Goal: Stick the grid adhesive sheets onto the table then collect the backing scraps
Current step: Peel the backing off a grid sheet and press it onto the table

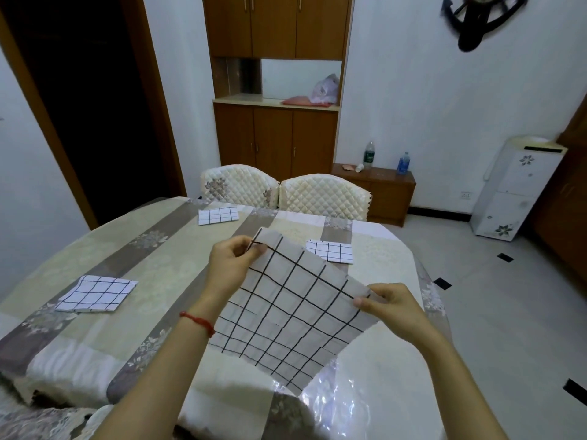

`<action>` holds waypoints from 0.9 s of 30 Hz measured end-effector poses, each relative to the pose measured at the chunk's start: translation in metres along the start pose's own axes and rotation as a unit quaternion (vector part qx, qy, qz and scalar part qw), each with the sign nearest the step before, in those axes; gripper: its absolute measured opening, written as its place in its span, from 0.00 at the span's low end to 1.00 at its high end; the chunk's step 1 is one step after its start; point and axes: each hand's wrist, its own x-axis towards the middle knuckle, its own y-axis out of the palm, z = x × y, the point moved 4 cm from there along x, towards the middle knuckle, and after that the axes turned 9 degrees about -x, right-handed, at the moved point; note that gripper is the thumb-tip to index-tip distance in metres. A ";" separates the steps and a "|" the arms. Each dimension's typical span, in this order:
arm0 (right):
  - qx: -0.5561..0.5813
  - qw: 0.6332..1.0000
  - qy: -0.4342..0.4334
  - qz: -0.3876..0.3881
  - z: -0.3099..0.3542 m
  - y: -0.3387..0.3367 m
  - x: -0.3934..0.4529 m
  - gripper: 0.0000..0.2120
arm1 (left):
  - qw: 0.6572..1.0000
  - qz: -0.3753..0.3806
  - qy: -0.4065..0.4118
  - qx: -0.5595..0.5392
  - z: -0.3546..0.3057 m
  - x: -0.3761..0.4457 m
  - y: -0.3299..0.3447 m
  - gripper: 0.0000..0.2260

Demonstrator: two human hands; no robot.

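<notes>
A person holds a grid sheet (287,315) above the table (152,281), left hand (233,265) pinching its far corner, right hand (392,306) gripping its right edge. Three smaller sheets lie flat on the floral cloth: left (97,293), far (218,215), right (330,251). Two quilted chairs (286,192) and a wooden cabinet (276,134) stand behind.

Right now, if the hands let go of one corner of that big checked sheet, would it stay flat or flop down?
Probably flop. The grid adhesive sheet already bows between the left hand and right hand, so it looks thin and bendy. It seems light, since pinching fingers alone hold it up. It might crease easily too.
</notes>
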 end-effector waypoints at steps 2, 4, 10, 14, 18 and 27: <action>-0.004 1.000 0.002 -0.023 0.002 0.002 0.004 0.18 | 0.999 -0.032 -0.017 0.020 0.006 0.002 0.001 0.04; 0.004 0.998 0.005 -0.056 0.006 0.006 0.008 0.18 | 0.993 -0.076 -0.036 0.081 0.013 -0.001 0.003 0.12; 0.058 0.995 -0.002 -0.080 0.013 0.025 0.019 0.15 | 0.992 -0.022 -0.046 0.115 0.019 -0.045 0.039 0.06; 0.017 0.998 -0.024 -0.053 0.021 0.040 0.021 0.09 | 0.976 0.069 -0.205 -0.005 0.027 -0.066 0.074 0.13; -0.040 0.997 -0.051 -0.034 0.025 0.052 0.021 0.18 | 0.964 0.067 -0.251 -0.062 0.029 -0.066 0.077 0.14; 0.003 0.999 -0.032 -0.012 0.018 0.054 0.036 0.09 | 0.964 0.051 -0.232 -0.123 0.042 -0.047 0.064 0.10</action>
